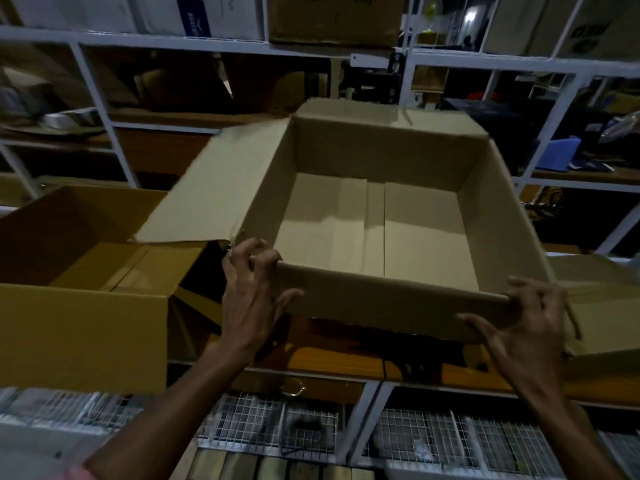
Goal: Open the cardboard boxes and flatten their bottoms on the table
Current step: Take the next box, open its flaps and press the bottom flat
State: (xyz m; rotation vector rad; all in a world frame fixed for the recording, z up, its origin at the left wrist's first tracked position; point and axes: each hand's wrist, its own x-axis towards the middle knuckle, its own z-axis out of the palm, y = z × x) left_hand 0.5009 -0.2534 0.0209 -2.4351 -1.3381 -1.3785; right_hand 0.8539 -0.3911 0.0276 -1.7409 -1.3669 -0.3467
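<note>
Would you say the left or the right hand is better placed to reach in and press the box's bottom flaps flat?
Probably the left hand: its fingers already curl over the open box's near rim, while the right hand grips the outside corner.

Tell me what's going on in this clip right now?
A person is handling an open box, seen from their head camera. The left hand grips its near-left corner and the right hand grips the near wall at the right corner. The bottom flaps lie flat inside, and a top flap sticks out to the left. A second open box sits at the left. Both are at a wooden table, with shelves behind.
</note>
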